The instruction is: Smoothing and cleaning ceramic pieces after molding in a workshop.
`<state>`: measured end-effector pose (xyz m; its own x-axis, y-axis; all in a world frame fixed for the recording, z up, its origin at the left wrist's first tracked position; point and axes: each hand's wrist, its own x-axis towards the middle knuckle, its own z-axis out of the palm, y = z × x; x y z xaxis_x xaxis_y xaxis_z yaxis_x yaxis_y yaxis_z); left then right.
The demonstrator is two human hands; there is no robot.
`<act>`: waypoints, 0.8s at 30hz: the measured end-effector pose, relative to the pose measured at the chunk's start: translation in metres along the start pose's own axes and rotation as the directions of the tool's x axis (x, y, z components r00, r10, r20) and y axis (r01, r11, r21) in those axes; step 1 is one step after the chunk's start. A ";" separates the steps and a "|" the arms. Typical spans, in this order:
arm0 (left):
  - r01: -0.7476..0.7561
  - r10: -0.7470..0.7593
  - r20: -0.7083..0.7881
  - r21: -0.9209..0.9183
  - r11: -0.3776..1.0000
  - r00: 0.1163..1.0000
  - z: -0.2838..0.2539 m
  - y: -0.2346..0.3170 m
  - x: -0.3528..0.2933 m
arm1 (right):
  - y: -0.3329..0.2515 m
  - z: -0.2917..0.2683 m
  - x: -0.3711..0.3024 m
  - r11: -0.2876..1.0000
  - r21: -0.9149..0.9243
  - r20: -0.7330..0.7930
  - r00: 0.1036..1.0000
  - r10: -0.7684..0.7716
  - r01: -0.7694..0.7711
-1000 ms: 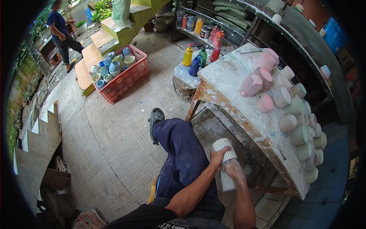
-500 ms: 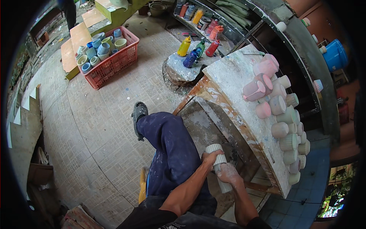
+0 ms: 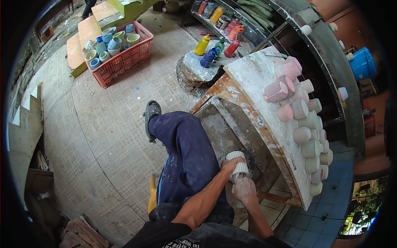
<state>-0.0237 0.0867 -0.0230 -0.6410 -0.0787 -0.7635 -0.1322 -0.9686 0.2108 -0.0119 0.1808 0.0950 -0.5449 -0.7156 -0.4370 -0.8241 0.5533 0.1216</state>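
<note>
My left hand (image 3: pixel 228 167) is wrapped round the side of a white ribbed pot (image 3: pixel 237 158), tilted over my right knee. My right hand (image 3: pixel 244 191) is closed just below the pot's near end, its fingers at the opening. A pale piece shows beneath the right hand, but what it grips is mostly hidden. Behind the pot, a dark round basin (image 3: pixel 250 163) shows in part, low beside the table.
To the right, a plaster-spattered table (image 3: pixel 258 78) carries several pink and pale moulds or pots (image 3: pixel 300 109). A stump (image 3: pixel 193 76) bears colour squeeze bottles (image 3: pixel 202 44). Farther left stands a red crate (image 3: pixel 124 62) of small pots, and a blue bucket (image 3: pixel 364 64) sits far right.
The ribbed pot has tipped so its side faces more upward, and the left hand has moved with it. My right hand has shifted slightly down, apart from the pot's wall.
</note>
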 end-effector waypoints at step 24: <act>-0.255 0.372 0.294 -0.367 0.895 0.881 -0.011 0.060 -0.042 | 0.097 0.004 0.009 -0.257 0.963 -0.192 0.866 -0.462 0.076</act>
<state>0.0036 0.0291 0.0155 -0.8358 -0.3599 -0.4147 0.3225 -0.9330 0.1597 -0.0964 0.2300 0.0995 -0.1211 -0.9569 -0.2640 0.3191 0.2143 -0.9232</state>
